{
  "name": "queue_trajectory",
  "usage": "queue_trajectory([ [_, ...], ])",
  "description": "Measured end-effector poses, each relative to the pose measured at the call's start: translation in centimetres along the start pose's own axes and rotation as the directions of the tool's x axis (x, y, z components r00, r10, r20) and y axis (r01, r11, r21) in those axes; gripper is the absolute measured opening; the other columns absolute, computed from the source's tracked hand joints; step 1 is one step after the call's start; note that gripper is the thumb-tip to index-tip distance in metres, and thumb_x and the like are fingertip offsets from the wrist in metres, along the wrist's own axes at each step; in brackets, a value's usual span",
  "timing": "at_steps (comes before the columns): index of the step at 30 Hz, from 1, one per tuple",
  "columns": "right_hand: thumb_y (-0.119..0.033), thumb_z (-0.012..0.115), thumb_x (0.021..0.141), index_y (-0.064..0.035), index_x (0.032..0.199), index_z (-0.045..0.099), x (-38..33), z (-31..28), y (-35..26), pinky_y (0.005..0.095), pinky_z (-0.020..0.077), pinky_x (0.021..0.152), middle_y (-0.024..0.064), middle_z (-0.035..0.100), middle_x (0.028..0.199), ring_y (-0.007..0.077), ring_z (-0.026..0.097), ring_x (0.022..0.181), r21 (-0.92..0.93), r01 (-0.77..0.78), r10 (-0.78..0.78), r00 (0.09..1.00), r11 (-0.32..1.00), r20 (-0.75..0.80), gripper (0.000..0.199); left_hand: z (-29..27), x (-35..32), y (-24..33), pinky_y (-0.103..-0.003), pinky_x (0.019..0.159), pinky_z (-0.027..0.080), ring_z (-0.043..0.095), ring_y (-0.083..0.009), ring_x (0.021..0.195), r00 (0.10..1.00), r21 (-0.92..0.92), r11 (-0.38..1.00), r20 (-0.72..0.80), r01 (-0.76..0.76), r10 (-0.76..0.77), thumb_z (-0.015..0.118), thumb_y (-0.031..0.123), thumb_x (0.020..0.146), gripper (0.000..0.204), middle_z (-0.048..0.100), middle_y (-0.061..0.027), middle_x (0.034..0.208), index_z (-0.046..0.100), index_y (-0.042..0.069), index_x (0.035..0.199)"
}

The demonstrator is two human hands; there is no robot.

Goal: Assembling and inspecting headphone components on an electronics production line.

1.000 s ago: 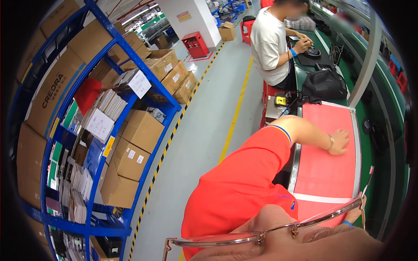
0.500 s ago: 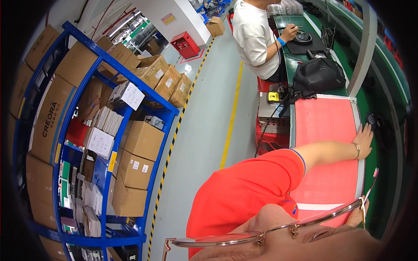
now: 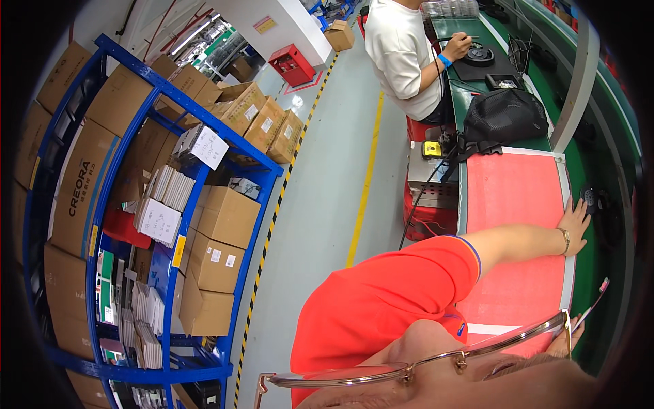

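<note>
Your left hand (image 3: pixel 574 230), fingers spread and gripping nothing, rests at the three-o'clock edge of the red mat (image 3: pixel 514 194), nearest the black part (image 3: pixel 594 201) at one o'clock, while your right hand (image 3: pixel 560 347), toward six, pinches a brush (image 3: pixel 590 311) slanting to one.

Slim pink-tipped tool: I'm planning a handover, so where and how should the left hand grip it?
Likely pinch the slim tool mid-shaft, the left hand coming from the view's upper side: the right hand holds the lower end, leaving the thin shaft slanting free up to its pink tip.
</note>
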State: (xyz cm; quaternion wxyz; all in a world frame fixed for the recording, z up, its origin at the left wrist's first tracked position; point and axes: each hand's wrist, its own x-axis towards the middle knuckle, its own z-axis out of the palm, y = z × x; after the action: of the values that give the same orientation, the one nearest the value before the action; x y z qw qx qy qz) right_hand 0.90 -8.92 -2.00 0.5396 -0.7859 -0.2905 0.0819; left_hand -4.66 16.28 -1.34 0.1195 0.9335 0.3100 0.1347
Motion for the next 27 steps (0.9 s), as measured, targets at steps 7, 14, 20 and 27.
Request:
queue_trajectory([
  [7,-0.025,0.049,0.098,-0.0005,0.127,0.05,0.4,-0.4,1.4,0.0216,0.0286,0.05,-0.0014,0.05,0.077,0.0062,0.034,0.058,0.03,0.023,-0.024,0.999,0.999,0.04,0.037,-0.9,-0.4,0.1,-0.066,0.107,0.004,0.008,-0.0392,0.141,1.0,0.002,1.0,-0.023,-0.011,0.011,0.036,0.045,0.093,0.063,0.014,-0.0251,0.151,0.031,0.011,0.145],
  [14,-0.025,0.049,0.098,0.0008,0.124,0.05,0.8,-0.8,2.2,0.0223,0.031,0.052,-0.0004,0.051,0.079,0.0075,0.036,0.06,-0.019,-0.023,0.025,0.994,1.0,0.111,0.036,-1.3,-0.3,-0.1,-0.067,0.107,0.004,0.008,-0.0369,0.142,0.999,-0.036,0.999,0.043,-0.029,0.031,0.034,0.044,0.093,0.061,0.013,-0.0203,0.153,0.034,0.01,0.144],
  [20,-0.026,0.049,0.098,0.0007,0.124,0.05,0.5,-1.2,1.8,0.0218,0.0309,0.052,-0.0005,0.05,0.079,0.0072,0.036,0.06,-0.072,-0.013,0.021,0.992,0.997,0.123,0.037,-0.8,0.0,0.1,-0.065,0.108,0.006,0.01,-0.0355,0.142,0.999,-0.036,0.999,-0.014,-0.03,0.029,0.035,0.044,0.093,0.063,0.016,-0.0186,0.152,0.034,0.004,0.143],
  [27,-0.026,0.049,0.098,0.0002,0.124,0.05,0.4,-0.5,1.0,0.0212,0.0308,0.052,-0.0013,0.05,0.078,0.0065,0.036,0.06,0.047,-0.026,0.021,0.996,0.999,0.092,0.037,-0.5,-0.2,0.0,-0.061,0.11,0.009,0.012,-0.0354,0.141,0.989,-0.115,0.992,-0.147,-0.043,0.025,0.04,0.038,0.093,0.065,0.018,-0.0201,0.151,0.031,-0.005,0.14],
])
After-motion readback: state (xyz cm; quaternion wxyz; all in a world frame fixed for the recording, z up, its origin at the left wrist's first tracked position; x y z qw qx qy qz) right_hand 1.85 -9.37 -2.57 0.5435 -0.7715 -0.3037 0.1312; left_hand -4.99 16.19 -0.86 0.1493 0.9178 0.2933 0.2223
